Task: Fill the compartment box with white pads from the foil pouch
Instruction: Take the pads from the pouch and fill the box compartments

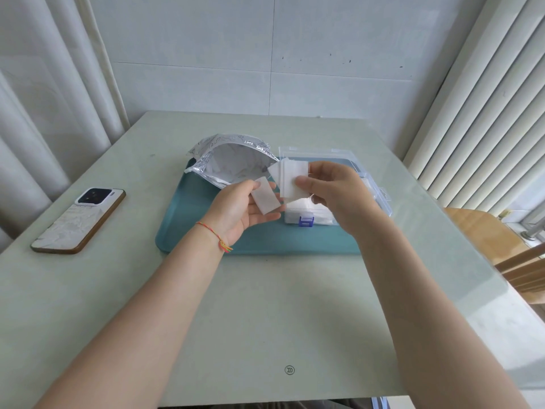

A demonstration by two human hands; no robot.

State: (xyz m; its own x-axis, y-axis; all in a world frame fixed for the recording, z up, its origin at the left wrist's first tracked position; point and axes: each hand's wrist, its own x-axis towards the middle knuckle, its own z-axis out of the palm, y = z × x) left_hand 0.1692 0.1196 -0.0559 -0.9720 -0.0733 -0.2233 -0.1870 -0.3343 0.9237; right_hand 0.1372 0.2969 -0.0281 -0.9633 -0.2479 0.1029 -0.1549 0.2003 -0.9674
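Observation:
A silver foil pouch point(233, 160) lies open-mouthed at the back of a teal tray point(265, 240). To its right stands a clear compartment box point(312, 215) with a blue latch, its lid point(324, 156) tipped back; white pads show inside. My left hand point(239, 209) is palm-up above the tray and holds one folded white pad point(265, 196) between thumb and fingers. My right hand point(330, 187) hovers over the box and pinches a small stack of white pads point(290, 178) between thumb and fingers. The two hands are close together, the pads nearly touching.
A phone point(78, 221) lies face down on the pale green table point(265, 314), left of the tray. A wooden chair point(495, 246) stands at the table's right edge. Curtains hang left, blinds right, a tiled wall behind.

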